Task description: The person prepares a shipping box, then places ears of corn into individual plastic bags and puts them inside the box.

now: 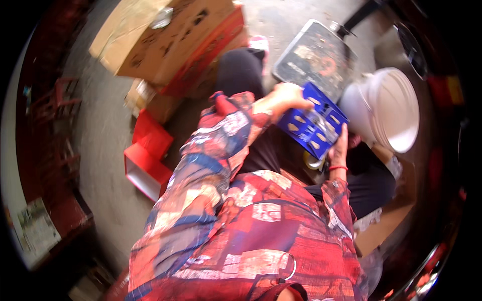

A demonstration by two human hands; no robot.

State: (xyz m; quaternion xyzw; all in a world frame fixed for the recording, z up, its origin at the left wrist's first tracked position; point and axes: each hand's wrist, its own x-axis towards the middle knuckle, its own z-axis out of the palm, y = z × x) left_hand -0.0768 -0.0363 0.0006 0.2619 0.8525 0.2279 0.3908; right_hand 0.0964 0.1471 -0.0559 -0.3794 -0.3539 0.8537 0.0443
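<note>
Above my lap, both hands hold a flat blue box [300, 129] with several pale oval patches and a shiny, clear-looking strip across its middle. My left hand [287, 97] grips its upper left edge, with the fingers closed over the rim. At the lower right corner, my right hand [340, 146] holds the box from the side, and part of that hand is hidden behind it. The box is tilted. Below it, a small yellowish round thing [314, 161] shows partly; its kind is unclear.
A platform scale [314, 55] lies on the floor ahead, beside a white bucket [374, 105]. Large cardboard cartons [165, 45] stand at the far left, with red boxes [148, 168] nearer. An open carton [386, 220] with clear plastic sits by my right leg.
</note>
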